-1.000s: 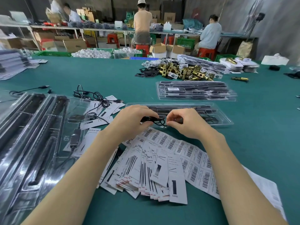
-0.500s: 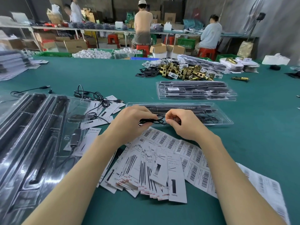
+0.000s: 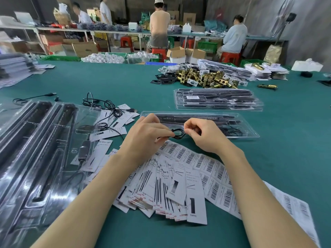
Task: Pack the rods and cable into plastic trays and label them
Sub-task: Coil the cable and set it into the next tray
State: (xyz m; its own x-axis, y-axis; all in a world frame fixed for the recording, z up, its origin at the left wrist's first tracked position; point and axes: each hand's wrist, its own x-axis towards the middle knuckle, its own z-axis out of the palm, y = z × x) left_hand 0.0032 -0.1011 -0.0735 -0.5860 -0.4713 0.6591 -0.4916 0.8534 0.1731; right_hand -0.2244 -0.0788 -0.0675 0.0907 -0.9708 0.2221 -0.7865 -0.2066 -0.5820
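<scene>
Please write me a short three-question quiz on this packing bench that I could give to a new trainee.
1. True or false: the left hand and the right hand both pinch the coiled black cable.
2. Which lies just beyond the hands?
A. the open tray holding black rods
B. the pile of brass lock parts
C. the sheet of barcode labels
3. Fill in: the stack of closed trays lies on the ____ side of the open tray.

Key: 1 true; 2 A; 3 far.
</scene>
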